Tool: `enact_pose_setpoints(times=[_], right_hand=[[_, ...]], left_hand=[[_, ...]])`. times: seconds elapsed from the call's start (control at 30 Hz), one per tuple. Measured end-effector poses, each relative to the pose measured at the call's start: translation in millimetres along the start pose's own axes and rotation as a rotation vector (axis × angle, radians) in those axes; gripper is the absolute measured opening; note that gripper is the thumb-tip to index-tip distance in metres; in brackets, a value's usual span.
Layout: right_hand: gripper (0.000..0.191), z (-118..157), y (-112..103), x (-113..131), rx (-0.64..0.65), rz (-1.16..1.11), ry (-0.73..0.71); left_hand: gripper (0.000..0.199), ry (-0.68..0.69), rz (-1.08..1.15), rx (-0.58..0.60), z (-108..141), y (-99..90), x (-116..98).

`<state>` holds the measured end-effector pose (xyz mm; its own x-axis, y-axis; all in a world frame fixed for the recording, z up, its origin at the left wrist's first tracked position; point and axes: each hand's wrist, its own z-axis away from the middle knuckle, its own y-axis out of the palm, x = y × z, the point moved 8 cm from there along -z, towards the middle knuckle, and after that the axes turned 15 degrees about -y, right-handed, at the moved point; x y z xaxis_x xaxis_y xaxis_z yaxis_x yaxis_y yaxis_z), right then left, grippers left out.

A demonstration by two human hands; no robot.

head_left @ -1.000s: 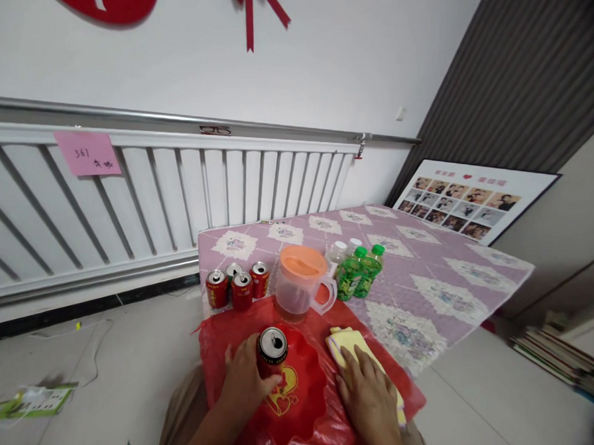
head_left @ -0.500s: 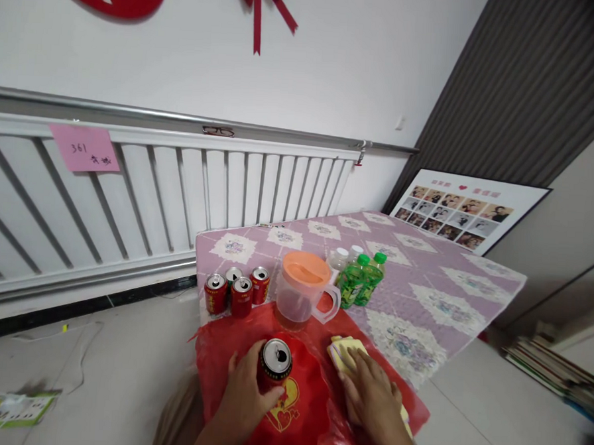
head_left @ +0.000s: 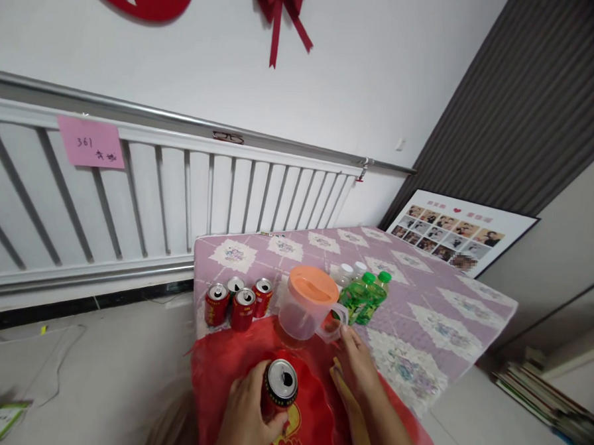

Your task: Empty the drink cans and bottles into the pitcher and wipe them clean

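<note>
My left hand [head_left: 251,413] is wrapped round an opened red drink can [head_left: 281,381], upright over a red scalloped tray [head_left: 312,409] with a yellow heart print. At the handle of a clear plastic pitcher [head_left: 297,315] with an orange lid is my right hand [head_left: 357,358], its fingers closed on the handle's lower right side. The pitcher stands upright with a little liquid at its bottom. Partly beneath my right forearm lies a folded yellow cloth [head_left: 349,411].
Several opened cans [head_left: 242,309] stand left of the pitcher. Green-capped bottles [head_left: 367,296] and white-capped clear bottles [head_left: 345,275] stand behind it to the right. Red plastic sheeting [head_left: 215,358] covers the near part of the purple patterned tablecloth [head_left: 402,301]. A white radiator [head_left: 189,197] runs behind.
My right hand has left the yellow cloth and moved forward to the pitcher's handle. My left hand still holds the can. The camera view has shifted slightly.
</note>
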<state>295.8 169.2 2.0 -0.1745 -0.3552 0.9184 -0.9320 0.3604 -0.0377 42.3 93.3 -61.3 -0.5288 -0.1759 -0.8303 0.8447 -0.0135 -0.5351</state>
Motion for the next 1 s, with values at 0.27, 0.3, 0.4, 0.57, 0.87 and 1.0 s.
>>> enact_pose_setpoints(times=[0.27,0.3,0.4,0.57,0.87,1.0], right_hand=[[0.053,-12,18,9,-0.114,-0.113,-0.024],[0.053,-14,20,12,-0.118,-0.124,-0.034],[0.054,-20,29,18,-0.122,-0.151,-0.055],[0.056,-32,37,32,-0.096,-0.163,-0.071],[0.059,-55,-2,106,-0.045,-0.133,-0.112],[0.063,-54,-30,134,-0.034,-0.111,-0.109]], left_hand=[[0.078,-0.021,-0.024,0.072,-6,7.3,2],[0.079,-0.02,-0.023,0.079,-7,8.5,3],[0.079,-0.003,-0.02,0.084,-9,11.6,7],[0.079,0.022,-0.034,0.077,-11,15.5,11],[0.076,0.001,-0.035,0.01,-3,4.0,0],[0.073,0.018,-0.023,-0.031,2,-2.5,-7]])
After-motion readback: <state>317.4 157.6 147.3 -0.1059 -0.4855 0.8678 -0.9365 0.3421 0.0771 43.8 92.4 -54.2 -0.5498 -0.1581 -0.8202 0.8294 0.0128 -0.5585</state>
